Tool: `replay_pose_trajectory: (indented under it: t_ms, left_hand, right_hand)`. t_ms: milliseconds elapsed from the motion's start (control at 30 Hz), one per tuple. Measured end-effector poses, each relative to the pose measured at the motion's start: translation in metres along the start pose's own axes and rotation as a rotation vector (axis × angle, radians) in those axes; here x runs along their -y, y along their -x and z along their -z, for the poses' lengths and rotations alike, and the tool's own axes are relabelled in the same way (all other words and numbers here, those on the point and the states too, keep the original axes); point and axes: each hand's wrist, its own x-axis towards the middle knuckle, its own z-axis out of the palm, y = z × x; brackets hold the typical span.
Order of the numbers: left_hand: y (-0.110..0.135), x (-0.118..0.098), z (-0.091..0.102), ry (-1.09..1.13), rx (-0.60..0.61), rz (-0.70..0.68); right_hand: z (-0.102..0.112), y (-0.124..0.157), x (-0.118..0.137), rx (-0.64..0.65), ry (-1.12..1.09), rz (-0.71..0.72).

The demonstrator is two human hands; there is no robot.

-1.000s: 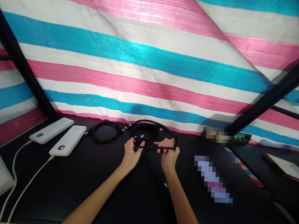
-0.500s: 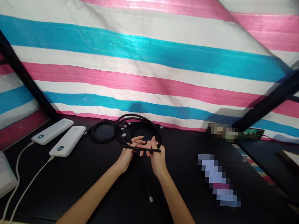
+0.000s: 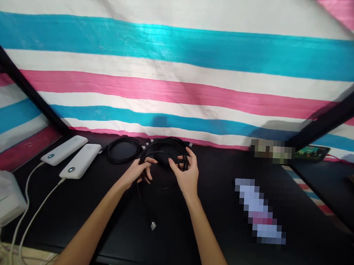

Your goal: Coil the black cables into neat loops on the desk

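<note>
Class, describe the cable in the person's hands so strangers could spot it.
On the black table below the striped tarpaulin, the left hand and right hand hold a looped black cable. Its metal-tipped end trails toward the person, unlike the neat coil beside it.

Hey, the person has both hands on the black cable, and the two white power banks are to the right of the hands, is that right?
No: the two white power banks lie to the left of the hands, not the right, as the head view shows. The rest holds: the left hand and right hand are both on the black cable.
</note>
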Motion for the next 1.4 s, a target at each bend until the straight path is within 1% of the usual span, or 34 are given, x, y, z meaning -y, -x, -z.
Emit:
replay_pose_trajectory:
  t_ms: [133,200,300,400,567,700,767,800,967,1067,1100,1167,1267,1333,1400]
  left_hand:
    - [-0.004,0.007,0.0,-0.252,-0.204,-0.153]
    - [-0.005,0.009,0.0,-0.285,-0.237,-0.181]
    - [-0.005,0.007,-0.001,-0.218,-0.22,-0.166]
    - [-0.004,0.002,-0.002,-0.121,-0.175,-0.149]
    - [-0.005,0.001,-0.004,0.08,-0.164,-0.113]
    - [-0.005,0.004,-0.007,0.164,-0.093,-0.101]
    - [-0.003,0.004,-0.009,0.156,-0.059,-0.1]
    - [-0.001,0.004,-0.009,0.14,-0.061,-0.102]
    - [0.0,0.005,-0.007,-0.001,-0.183,-0.103]
    - [-0.002,0.009,-0.003,-0.117,-0.235,-0.139]
    - [-0.003,0.01,-0.002,-0.146,-0.233,-0.152]
    - [-0.002,0.01,0.0,-0.162,-0.189,-0.152]
    - [0.0,0.006,0.002,-0.119,-0.11,-0.137]
    - [0.003,0.002,0.002,-0.086,-0.089,-0.15]
    - [0.006,-0.002,0.001,-0.075,-0.064,-0.172]
  right_hand:
    - [0.0,0.0,-0.006,0.052,0.153,0.027]
    - [-0.001,0.001,-0.01,0.075,0.22,0.054]
    - [-0.001,0.002,-0.012,0.084,0.277,0.092]
    - [0.001,0.0,-0.011,0.119,0.288,0.085]
    - [0.004,-0.007,-0.013,0.233,0.115,-0.004]
    - [0.004,-0.01,-0.016,0.239,0.058,-0.089]
    - [0.005,-0.01,-0.018,0.26,0.049,-0.104]
    - [0.005,-0.01,-0.019,0.278,0.044,-0.115]
    - [0.005,-0.007,-0.016,0.369,0.006,-0.188]
    - [0.004,-0.005,-0.012,0.404,-0.011,-0.209]
    - [0.004,-0.004,-0.01,0.412,-0.011,-0.209]
    - [0.003,-0.003,-0.008,0.422,0.0,-0.199]
    - [0.001,0.001,-0.004,0.419,0.039,-0.165]
    - [-0.002,0.004,-0.002,0.392,0.086,-0.099]
    - [-0.004,0.008,0.001,0.365,0.131,0.0]
